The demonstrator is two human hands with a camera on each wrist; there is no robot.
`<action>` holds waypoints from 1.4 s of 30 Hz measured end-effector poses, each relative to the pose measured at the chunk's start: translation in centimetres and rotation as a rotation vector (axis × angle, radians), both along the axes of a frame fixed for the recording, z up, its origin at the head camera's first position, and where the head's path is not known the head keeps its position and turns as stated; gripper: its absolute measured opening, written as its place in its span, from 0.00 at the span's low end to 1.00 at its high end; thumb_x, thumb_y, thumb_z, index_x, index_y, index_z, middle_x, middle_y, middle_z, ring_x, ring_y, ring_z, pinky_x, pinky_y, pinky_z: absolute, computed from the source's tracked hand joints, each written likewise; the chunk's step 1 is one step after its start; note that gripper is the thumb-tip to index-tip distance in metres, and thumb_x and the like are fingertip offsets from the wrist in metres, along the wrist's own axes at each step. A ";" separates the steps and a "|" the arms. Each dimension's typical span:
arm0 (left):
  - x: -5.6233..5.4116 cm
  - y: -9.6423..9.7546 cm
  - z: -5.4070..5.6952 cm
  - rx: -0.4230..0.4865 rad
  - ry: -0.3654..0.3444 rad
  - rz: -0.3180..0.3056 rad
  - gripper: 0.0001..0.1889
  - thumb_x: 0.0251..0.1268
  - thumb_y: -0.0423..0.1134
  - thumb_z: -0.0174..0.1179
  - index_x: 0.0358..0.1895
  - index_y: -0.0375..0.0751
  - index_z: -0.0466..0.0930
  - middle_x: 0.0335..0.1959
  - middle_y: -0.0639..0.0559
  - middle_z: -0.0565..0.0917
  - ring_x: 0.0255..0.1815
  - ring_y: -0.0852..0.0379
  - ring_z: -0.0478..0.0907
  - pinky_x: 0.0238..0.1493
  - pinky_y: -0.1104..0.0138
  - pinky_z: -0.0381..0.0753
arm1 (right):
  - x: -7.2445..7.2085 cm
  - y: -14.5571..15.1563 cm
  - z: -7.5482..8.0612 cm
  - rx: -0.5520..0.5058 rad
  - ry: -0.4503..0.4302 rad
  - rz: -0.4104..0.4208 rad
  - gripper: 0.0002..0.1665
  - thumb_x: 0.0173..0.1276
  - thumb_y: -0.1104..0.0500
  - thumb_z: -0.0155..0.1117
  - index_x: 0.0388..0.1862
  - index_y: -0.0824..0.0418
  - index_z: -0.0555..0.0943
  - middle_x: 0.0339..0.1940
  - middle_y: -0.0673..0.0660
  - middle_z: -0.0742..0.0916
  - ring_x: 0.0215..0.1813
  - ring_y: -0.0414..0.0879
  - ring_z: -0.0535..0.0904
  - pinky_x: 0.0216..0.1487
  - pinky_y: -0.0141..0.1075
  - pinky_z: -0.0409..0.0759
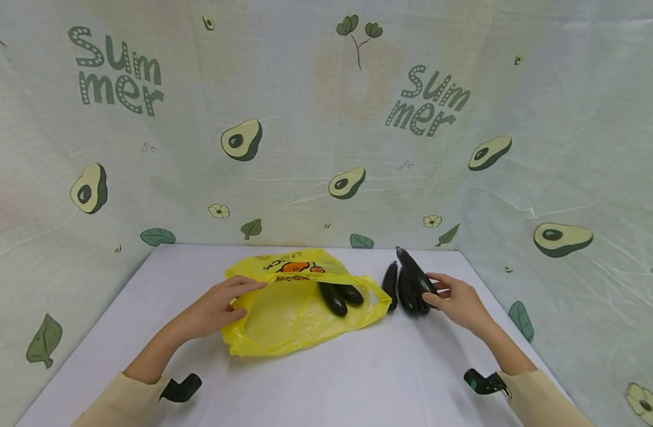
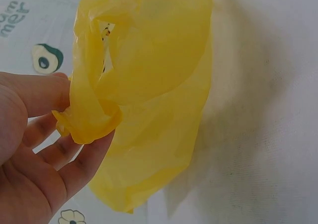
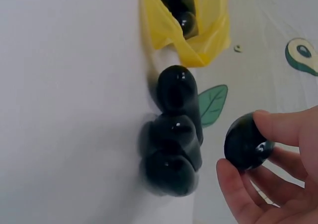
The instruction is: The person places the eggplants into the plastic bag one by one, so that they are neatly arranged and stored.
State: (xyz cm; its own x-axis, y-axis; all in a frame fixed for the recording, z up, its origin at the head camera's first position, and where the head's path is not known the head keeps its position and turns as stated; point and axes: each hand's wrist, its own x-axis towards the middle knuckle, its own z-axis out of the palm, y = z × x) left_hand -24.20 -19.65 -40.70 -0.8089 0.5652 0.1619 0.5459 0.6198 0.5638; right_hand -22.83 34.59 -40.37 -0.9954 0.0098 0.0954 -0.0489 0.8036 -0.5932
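Observation:
A thin yellow plastic bag (image 1: 289,326) lies on the table with its mouth facing me. My left hand (image 1: 216,305) holds the left side of that mouth; in the left wrist view, thumb and fingers grip the bag's gathered handle (image 2: 94,119). Two glossy dark eggplants (image 1: 333,298) lie inside the bag. To its right, my right hand (image 1: 462,303) grips another eggplant (image 3: 242,143) by its rounded end, the stem end pointing up and away. Three more eggplants (image 3: 176,92) lie side by side on the table, just left of that hand.
The white table (image 1: 353,385) is enclosed at the back and sides by a pale cloth (image 1: 294,196) printed with avocados, leaves and lettering. The bag's right handle (image 1: 379,296) reaches close to the leftmost loose eggplant.

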 end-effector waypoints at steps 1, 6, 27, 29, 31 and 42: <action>0.0 0.0 0.0 0.000 0.002 -0.002 0.35 0.69 0.25 0.68 0.78 0.51 0.75 0.69 0.45 0.77 0.48 0.54 0.75 0.44 0.68 0.81 | 0.1 -0.3 0.1 0.002 0.004 0.004 0.37 0.74 0.54 0.73 0.76 0.65 0.74 0.61 0.72 0.85 0.55 0.63 0.86 0.45 0.46 0.88; -0.1 0.1 -0.1 0.001 0.009 -0.004 0.35 0.69 0.25 0.68 0.78 0.51 0.75 0.69 0.45 0.77 0.50 0.54 0.75 0.45 0.67 0.81 | 0.9 -1.4 0.8 0.001 0.032 0.047 0.36 0.73 0.55 0.74 0.75 0.65 0.75 0.59 0.70 0.87 0.54 0.61 0.86 0.42 0.43 0.88; 0.0 0.0 -0.1 0.021 -0.002 -0.006 0.35 0.69 0.25 0.68 0.78 0.51 0.74 0.70 0.44 0.77 0.49 0.54 0.75 0.44 0.67 0.81 | 2.5 -4.8 1.4 -0.018 0.056 0.155 0.33 0.71 0.56 0.76 0.73 0.60 0.79 0.54 0.59 0.88 0.46 0.49 0.83 0.36 0.35 0.82; 0.0 -0.1 -0.1 0.023 -0.006 -0.004 0.35 0.70 0.26 0.67 0.78 0.51 0.74 0.70 0.44 0.77 0.50 0.53 0.75 0.43 0.67 0.81 | 2.6 -5.1 1.4 -0.024 0.057 0.169 0.33 0.71 0.55 0.76 0.73 0.59 0.79 0.54 0.58 0.89 0.46 0.48 0.83 0.36 0.35 0.82; 0.1 -0.1 -0.1 0.022 -0.011 0.009 0.35 0.69 0.26 0.68 0.77 0.51 0.75 0.70 0.44 0.77 0.51 0.52 0.76 0.44 0.67 0.81 | 2.6 -5.3 1.4 -0.030 0.055 0.181 0.33 0.71 0.55 0.76 0.72 0.59 0.80 0.53 0.57 0.89 0.46 0.47 0.83 0.36 0.36 0.83; -0.2 -0.1 -0.3 0.020 0.002 -0.005 0.35 0.69 0.26 0.68 0.77 0.52 0.75 0.70 0.44 0.77 0.50 0.53 0.75 0.42 0.68 0.81 | 3.2 -5.9 1.3 -0.053 0.030 0.172 0.32 0.70 0.56 0.77 0.72 0.59 0.80 0.53 0.57 0.89 0.48 0.50 0.85 0.39 0.35 0.84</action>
State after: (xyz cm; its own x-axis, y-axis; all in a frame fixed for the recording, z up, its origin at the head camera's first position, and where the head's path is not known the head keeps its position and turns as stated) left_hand -24.43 -19.72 -41.03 -0.8060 0.5655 0.1748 0.5496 0.6056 0.5755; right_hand -19.66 28.73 -39.08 -0.9795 -0.1548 0.1290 -0.2015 0.7497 -0.6303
